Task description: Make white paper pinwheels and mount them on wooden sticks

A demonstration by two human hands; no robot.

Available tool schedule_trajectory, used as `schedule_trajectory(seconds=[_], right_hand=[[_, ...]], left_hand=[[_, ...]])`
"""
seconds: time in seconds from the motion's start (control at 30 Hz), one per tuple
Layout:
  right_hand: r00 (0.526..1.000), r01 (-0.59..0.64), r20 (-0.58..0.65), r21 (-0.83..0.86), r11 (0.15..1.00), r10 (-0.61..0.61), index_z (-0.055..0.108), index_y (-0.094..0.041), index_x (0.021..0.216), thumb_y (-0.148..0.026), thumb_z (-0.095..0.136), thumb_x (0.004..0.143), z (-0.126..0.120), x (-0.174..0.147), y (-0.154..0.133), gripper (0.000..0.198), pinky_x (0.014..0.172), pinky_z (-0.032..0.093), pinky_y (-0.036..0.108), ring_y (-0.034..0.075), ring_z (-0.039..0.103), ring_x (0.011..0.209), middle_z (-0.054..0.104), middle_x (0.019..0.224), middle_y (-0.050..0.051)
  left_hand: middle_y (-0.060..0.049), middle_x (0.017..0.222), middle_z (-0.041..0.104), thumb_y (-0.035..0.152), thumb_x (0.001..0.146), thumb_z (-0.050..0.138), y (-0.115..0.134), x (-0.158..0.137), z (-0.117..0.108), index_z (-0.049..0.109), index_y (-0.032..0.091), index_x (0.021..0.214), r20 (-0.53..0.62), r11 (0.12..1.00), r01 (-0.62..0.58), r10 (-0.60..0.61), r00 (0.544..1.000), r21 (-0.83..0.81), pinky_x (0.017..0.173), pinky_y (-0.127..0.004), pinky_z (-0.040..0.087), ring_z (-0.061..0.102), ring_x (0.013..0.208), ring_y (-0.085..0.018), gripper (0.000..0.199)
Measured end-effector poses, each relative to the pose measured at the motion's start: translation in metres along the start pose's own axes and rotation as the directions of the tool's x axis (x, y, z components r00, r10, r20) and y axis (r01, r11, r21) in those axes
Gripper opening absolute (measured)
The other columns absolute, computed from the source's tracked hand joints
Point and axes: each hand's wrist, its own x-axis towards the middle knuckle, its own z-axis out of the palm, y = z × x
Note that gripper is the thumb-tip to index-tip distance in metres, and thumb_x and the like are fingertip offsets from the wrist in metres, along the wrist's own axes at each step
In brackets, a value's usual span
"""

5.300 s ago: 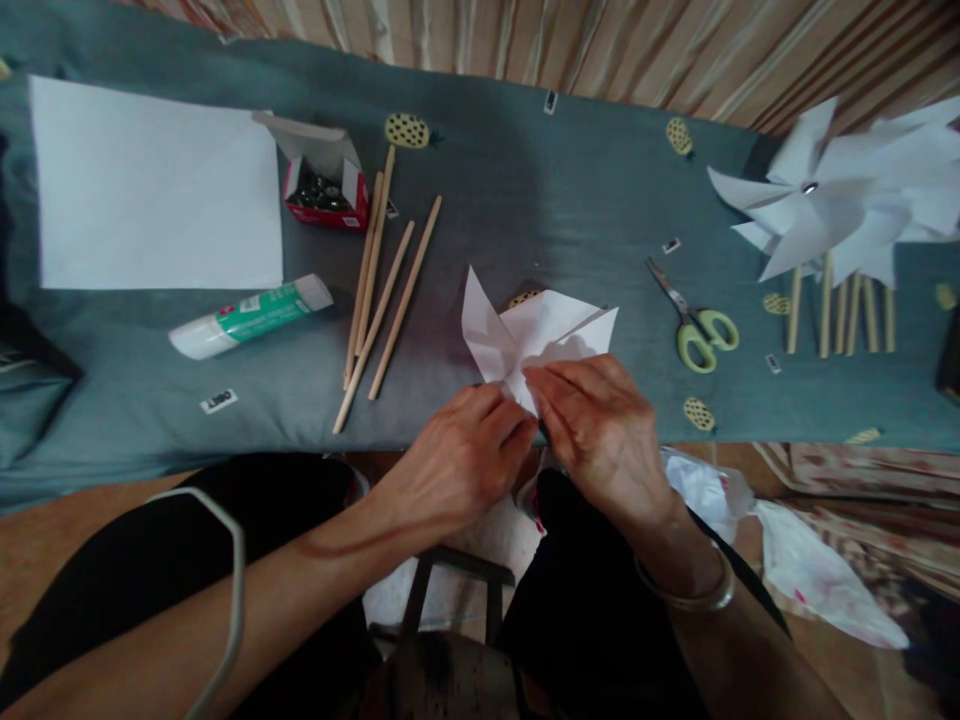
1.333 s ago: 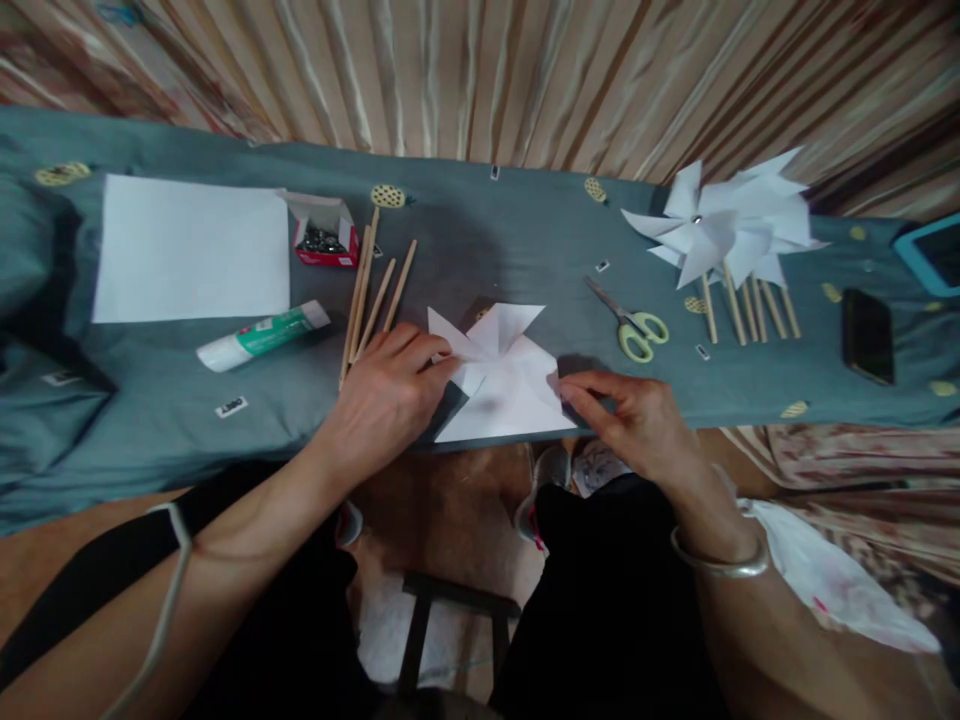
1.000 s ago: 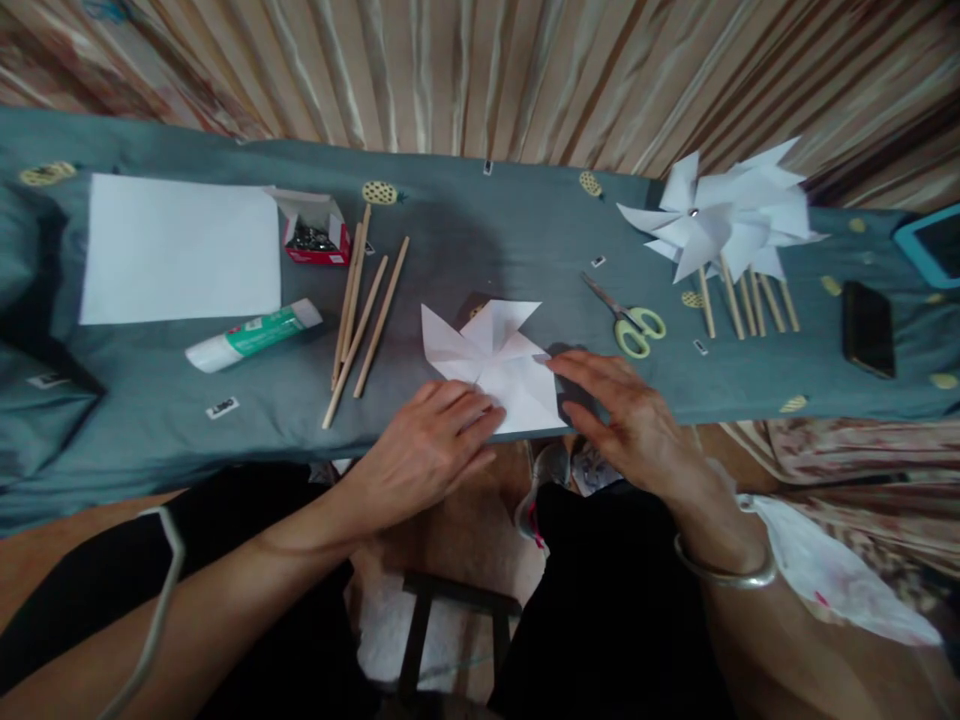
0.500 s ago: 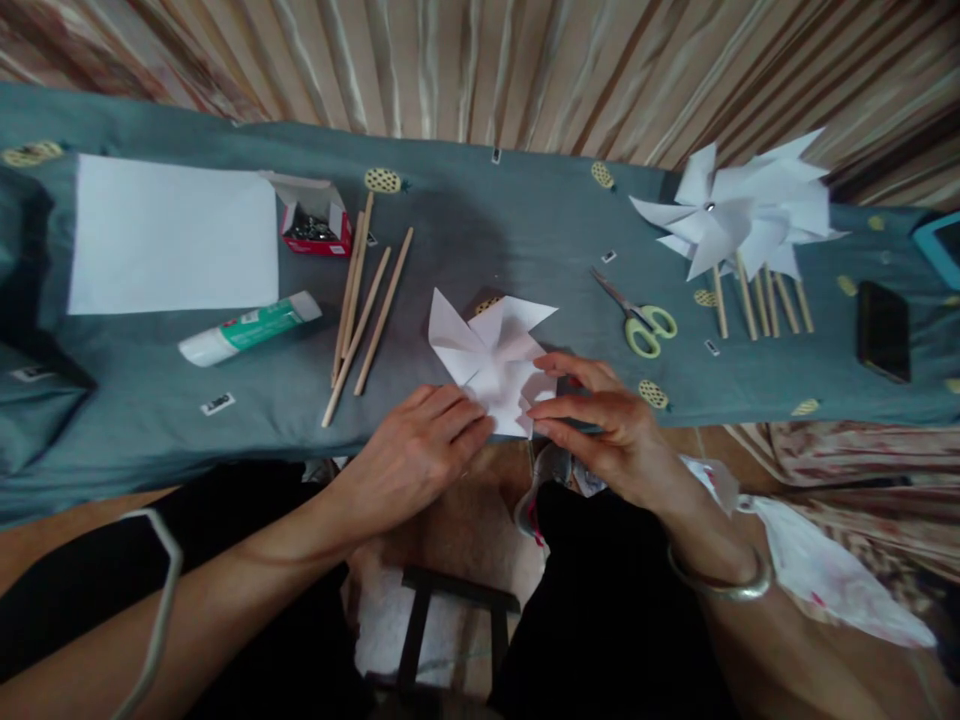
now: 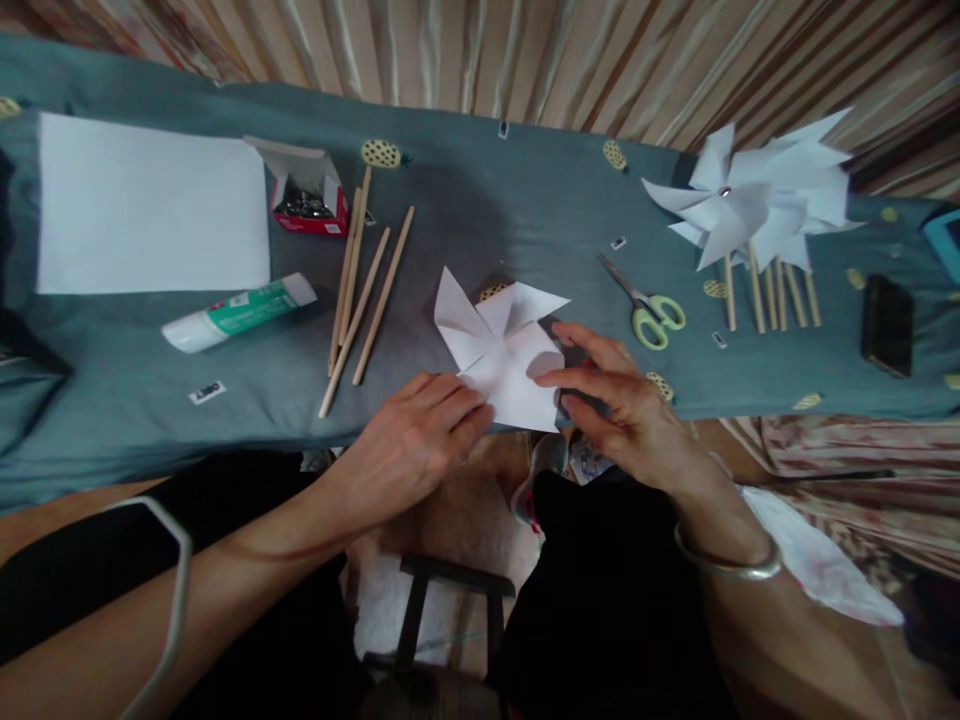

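A white paper pinwheel (image 5: 504, 350) without a stick lies near the front edge of the cloth-covered table. My left hand (image 5: 427, 430) is closed on its lower left edge, thumb and fingers pinching the paper. On the other side, my right hand (image 5: 619, 405) is open, its fingers spread, with one fingertip at the pinwheel's right blade. Several wooden sticks (image 5: 373, 305) lie to the left of the pinwheel. Green-handled scissors (image 5: 649, 308) rest on the right, beyond my right hand.
Finished pinwheels on sticks (image 5: 750, 200) lie at the right, beside a black phone (image 5: 887, 325). On the left are white paper (image 5: 154, 205), a glue tube (image 5: 240, 313) and an open red box (image 5: 307, 205) of small metal pieces. A curtain (image 5: 465, 60) hangs behind the table (image 5: 465, 180).
My right fingers have loosened and spread from the pinwheel's lower right corner, where the folded bit of paper now lies flat. My left hand stays on the paper. The view has shifted slightly.
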Motion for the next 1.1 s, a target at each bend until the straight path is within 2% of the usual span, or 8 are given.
schedule_trajectory(seconds=[0.17,0.3,0.4,0.63,0.77,0.87,1.1], right_hand=[[0.999,-0.042,0.036,0.052,0.998,0.04,0.069,-0.029,0.116,-0.017,0.064,0.085,0.002,-0.003,-0.003,0.034,0.119,0.034,0.052,0.028,0.036,0.147,0.037,0.158,0.004],[1.0,-0.027,-0.005,0.097,0.995,0.028,0.074,-0.026,0.099,-0.025,0.066,0.088,0.005,0.0,-0.007,0.014,0.115,0.04,0.051,0.029,0.044,0.141,0.046,0.153,0.004],[0.998,-0.029,-0.052,0.096,0.995,0.034,0.075,-0.026,0.091,-0.029,0.069,0.087,0.008,0.005,-0.007,0.008,0.112,0.042,0.051,0.029,0.049,0.137,0.052,0.149,0.004],[0.986,-0.049,-0.158,0.029,0.998,0.053,0.072,-0.024,0.089,-0.029,0.063,0.09,0.019,0.019,-0.016,0.011,0.117,0.035,0.052,0.028,0.044,0.14,0.051,0.148,0.006],[0.981,-0.069,-0.184,0.002,0.998,0.068,0.07,-0.023,0.088,-0.028,0.06,0.09,0.025,0.025,-0.019,0.011,0.118,0.033,0.055,0.029,0.041,0.142,0.051,0.148,0.006],[0.973,-0.097,-0.211,-0.003,0.995,0.094,0.069,-0.024,0.085,-0.026,0.062,0.088,0.029,0.027,-0.019,0.008,0.117,0.034,0.057,0.03,0.041,0.142,0.054,0.145,0.005],[0.965,-0.131,-0.233,-0.037,0.991,0.118,0.07,-0.025,0.083,-0.022,0.062,0.087,0.034,0.03,-0.022,0.009,0.119,0.034,0.056,0.029,0.041,0.142,0.055,0.143,0.004]], left_hand=[[-0.012,0.104,0.069,0.012,0.098,0.044,-0.001,-0.002,-0.002,0.064,0.009,0.112,0.031,1.0,0.02,-0.021,0.999,0.017,0.084,-0.038,0.053,0.062,0.096,-0.025,0.026],[-0.012,0.104,0.069,0.011,0.096,0.047,-0.001,-0.003,-0.002,0.064,0.008,0.113,0.026,1.0,0.022,-0.023,0.999,0.018,0.084,-0.038,0.055,0.062,0.095,-0.024,0.024],[-0.011,0.101,0.069,0.012,0.097,0.047,-0.001,-0.002,-0.001,0.065,0.009,0.11,0.026,0.999,0.016,-0.017,1.0,0.028,0.082,-0.038,0.056,0.063,0.093,-0.024,0.023],[-0.011,0.102,0.07,0.009,0.097,0.045,0.005,0.003,0.011,0.057,0.006,0.12,-0.137,1.0,0.016,-0.015,0.99,0.009,0.088,-0.037,0.057,0.065,0.097,-0.023,0.027],[-0.01,0.099,0.069,0.009,0.095,0.05,0.005,0.004,0.015,0.054,0.004,0.121,-0.16,0.998,0.04,-0.046,0.986,-0.043,0.088,-0.036,0.058,0.065,0.092,-0.021,0.027],[-0.011,0.098,0.069,0.008,0.096,0.048,0.003,0.004,0.014,0.052,0.004,0.123,-0.163,0.995,0.045,-0.06,0.985,-0.094,0.085,-0.035,0.059,0.065,0.09,-0.021,0.028],[-0.008,0.094,0.069,0.015,0.101,0.043,0.002,0.003,0.012,0.063,0.01,0.105,-0.147,0.981,0.09,-0.116,0.982,-0.171,0.076,-0.031,0.057,0.064,0.084,-0.018,0.021]])
